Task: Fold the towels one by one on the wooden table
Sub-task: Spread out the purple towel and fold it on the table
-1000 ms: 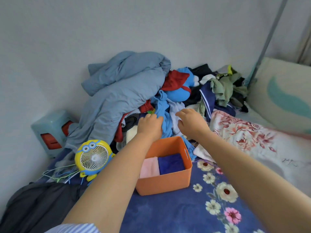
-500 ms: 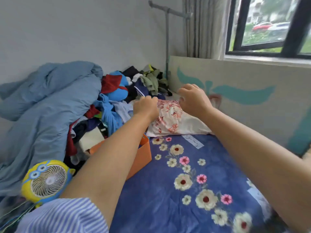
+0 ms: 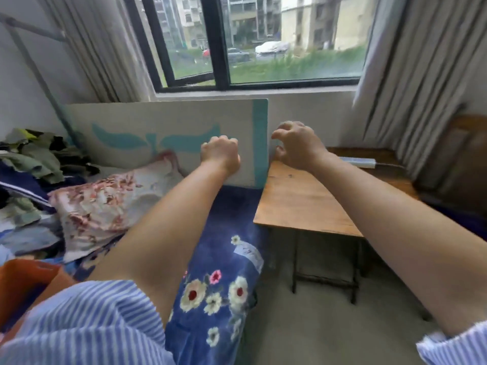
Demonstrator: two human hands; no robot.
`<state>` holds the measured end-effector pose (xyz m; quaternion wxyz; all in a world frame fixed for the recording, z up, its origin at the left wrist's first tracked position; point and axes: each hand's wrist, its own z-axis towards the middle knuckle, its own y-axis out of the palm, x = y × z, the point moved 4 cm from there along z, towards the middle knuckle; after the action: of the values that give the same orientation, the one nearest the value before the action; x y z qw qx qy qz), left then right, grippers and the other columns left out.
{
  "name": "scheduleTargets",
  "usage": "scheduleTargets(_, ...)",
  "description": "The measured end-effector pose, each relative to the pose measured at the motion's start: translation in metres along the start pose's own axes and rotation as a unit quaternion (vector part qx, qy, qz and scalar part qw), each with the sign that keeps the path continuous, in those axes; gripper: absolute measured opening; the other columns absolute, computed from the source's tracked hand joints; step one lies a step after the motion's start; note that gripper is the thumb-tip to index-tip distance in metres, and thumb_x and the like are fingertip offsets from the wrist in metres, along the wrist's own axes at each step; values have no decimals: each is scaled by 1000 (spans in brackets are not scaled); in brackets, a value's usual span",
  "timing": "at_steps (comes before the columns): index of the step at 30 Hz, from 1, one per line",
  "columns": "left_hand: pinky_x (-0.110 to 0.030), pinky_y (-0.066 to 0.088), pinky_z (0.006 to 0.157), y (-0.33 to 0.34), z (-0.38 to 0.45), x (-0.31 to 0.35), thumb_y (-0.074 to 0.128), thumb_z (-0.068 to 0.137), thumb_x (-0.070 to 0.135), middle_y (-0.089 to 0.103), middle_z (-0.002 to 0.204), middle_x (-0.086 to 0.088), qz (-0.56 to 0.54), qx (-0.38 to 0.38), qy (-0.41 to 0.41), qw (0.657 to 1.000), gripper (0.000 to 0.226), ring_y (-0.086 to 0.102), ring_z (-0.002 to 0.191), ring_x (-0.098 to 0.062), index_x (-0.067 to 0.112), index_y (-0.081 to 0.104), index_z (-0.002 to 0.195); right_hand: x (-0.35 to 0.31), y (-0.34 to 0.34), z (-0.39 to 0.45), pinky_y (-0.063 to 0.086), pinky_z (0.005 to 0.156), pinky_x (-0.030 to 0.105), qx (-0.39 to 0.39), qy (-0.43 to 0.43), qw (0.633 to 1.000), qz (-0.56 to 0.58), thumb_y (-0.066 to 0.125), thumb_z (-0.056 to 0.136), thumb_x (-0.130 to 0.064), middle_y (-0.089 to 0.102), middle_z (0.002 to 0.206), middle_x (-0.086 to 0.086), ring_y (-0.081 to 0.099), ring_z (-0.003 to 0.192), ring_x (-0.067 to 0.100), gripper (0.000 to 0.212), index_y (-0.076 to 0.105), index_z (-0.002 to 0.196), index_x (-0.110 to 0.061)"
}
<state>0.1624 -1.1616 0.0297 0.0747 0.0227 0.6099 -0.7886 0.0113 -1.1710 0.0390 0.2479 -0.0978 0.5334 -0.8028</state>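
Note:
The wooden table stands to the right of the bed, under the window, and its top is bare apart from a white power strip at the back. My left hand is held out in a closed fist over the bed's edge, in front of the headboard, with nothing in it. Just right of it, my right hand hovers above the table's far left corner with its fingers curled and apart, holding nothing. Only a corner of the orange basket shows at the lower left, and its contents are hidden. No towel is visible.
A white headboard with teal marks stands behind my left hand. A floral pillow and a heap of clothes lie on the blue flowered sheet. Curtains hang beside the window, and grey floor lies below the table.
My view has swung right, from the clothes pile and orange basket to the window and wooden table. Both arms moved right with it, still outstretched and holding nothing.

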Motion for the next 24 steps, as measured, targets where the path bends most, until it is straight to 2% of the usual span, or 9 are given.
scheduleTargets(7, -38, 42, 90, -2, 45, 213, 43, 92, 24, 54, 122, -13, -43, 18, 121, 992, 31, 48, 116, -31, 9, 53, 118, 196, -52, -69, 32, 101, 36, 10, 115, 992, -43, 45, 87, -12, 50, 131, 8, 41, 123, 27, 35, 56, 120, -10)
scheduleTargets(10, -38, 42, 89, 2, 54, 295, 43, 91, 19, 54, 122, -13, -49, 12, 161, 986, 30, 47, 117, -30, 9, 53, 118, 272, -72, -102, 32, 101, 37, 8, 162, 984, -69, 43, 88, -12, 51, 129, 11, 40, 122, 29, 33, 57, 117, -7)
scheduleTargets(14, -36, 41, 85, 5, 68, 379, 44, 88, 12, 55, 119, -12, -64, 8, 213, 975, 28, 47, 115, -30, 8, 55, 113, 349, -86, -137, 31, 103, 39, 0, 211, 974, -81, 43, 88, -13, 48, 133, 12, 38, 125, 29, 36, 54, 122, -9)
scheduleTargets(17, -36, 41, 86, 10, 82, 441, 44, 89, 15, 54, 121, -13, -79, 2, 252, 965, 29, 46, 117, -31, 8, 54, 115, 408, -87, -158, 32, 101, 38, -2, 253, 963, -90, 44, 87, -12, 49, 132, 12, 39, 124, 29, 35, 55, 120, -8)
scheduleTargets(24, -36, 41, 81, 47, 133, 557, 43, 91, 14, 55, 120, -13, -71, -23, 329, 941, 28, 47, 115, -31, 8, 54, 115, 525, -61, -180, 34, 100, 38, -25, 320, 942, -102, 45, 88, -13, 51, 132, 12, 40, 124, 30, 36, 54, 123, -9)
